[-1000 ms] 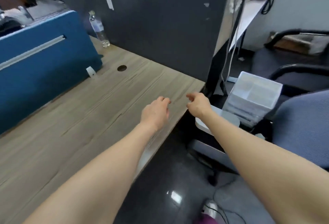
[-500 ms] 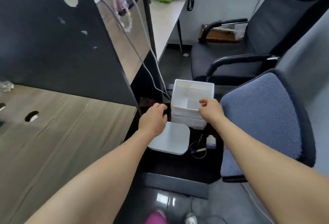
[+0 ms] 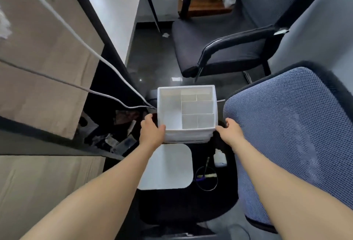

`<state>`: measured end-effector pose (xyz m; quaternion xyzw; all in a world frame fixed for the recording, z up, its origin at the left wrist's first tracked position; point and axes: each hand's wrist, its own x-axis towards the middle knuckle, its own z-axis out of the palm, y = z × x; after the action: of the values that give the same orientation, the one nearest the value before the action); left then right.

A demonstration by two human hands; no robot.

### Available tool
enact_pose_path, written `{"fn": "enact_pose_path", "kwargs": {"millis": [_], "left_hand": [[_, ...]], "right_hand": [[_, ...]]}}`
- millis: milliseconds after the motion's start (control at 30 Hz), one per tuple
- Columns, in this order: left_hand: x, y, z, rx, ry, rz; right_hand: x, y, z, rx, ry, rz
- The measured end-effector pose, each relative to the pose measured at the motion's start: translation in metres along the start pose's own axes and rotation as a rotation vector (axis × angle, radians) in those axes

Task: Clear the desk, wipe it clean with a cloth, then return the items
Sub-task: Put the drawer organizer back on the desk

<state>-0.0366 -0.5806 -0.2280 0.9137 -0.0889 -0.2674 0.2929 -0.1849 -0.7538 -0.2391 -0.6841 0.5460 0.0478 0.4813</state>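
Note:
A white plastic organizer box (image 3: 188,110) with several empty compartments sits on a dark chair seat (image 3: 219,201) beside the desk. My left hand (image 3: 151,131) grips its near left corner, thumb over the rim. My right hand (image 3: 229,131) holds its near right corner; its fingers are partly hidden behind the box. A flat white square device (image 3: 168,167) lies on the same seat just in front of the box. The wooden desk top (image 3: 38,182) shows at the lower left.
A small white bottle (image 3: 219,158) and a pen with a thin cable loop (image 3: 205,178) lie on the seat right of the white device. A blue mesh chair back (image 3: 296,134) stands at right, a black armchair (image 3: 229,39) beyond. Two grey cables (image 3: 86,45) run down the desk's side panel.
The view swung from the desk top down to the chair beside it. Both hands reached forward and took hold of the white organizer box at its near corners.

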Motion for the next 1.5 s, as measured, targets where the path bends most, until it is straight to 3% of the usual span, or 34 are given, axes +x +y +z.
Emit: {"fn": "enact_pose_path", "kwargs": {"millis": [300, 433, 600, 767, 933, 1233, 1500], "left_hand": [[0.078, -0.028, 0.051, -0.482, -0.215, -0.308], [0.089, -0.04, 0.061, -0.546, -0.254, -0.296], [0.091, -0.036, 0.06, -0.514, -0.175, -0.265], [0.075, -0.012, 0.038, -0.588, -0.165, -0.275], [0.066, 0.004, 0.012, -0.577, -0.228, -0.166], [-0.099, 0.081, -0.081, -0.597, -0.128, -0.023], [-0.257, 0.051, -0.124, -0.613, 0.031, 0.06]], "right_hand": [[0.069, 0.013, 0.048, 0.272, 0.009, 0.132], [0.082, 0.019, 0.059, 0.403, 0.024, 0.162], [0.08, 0.011, 0.059, 0.442, 0.062, 0.163], [0.06, -0.013, 0.036, 0.454, 0.06, 0.129], [0.026, -0.038, -0.004, 0.501, 0.05, 0.079], [-0.106, -0.07, -0.088, 0.484, 0.074, -0.08], [-0.236, -0.05, -0.116, 0.37, 0.027, -0.278]]}}
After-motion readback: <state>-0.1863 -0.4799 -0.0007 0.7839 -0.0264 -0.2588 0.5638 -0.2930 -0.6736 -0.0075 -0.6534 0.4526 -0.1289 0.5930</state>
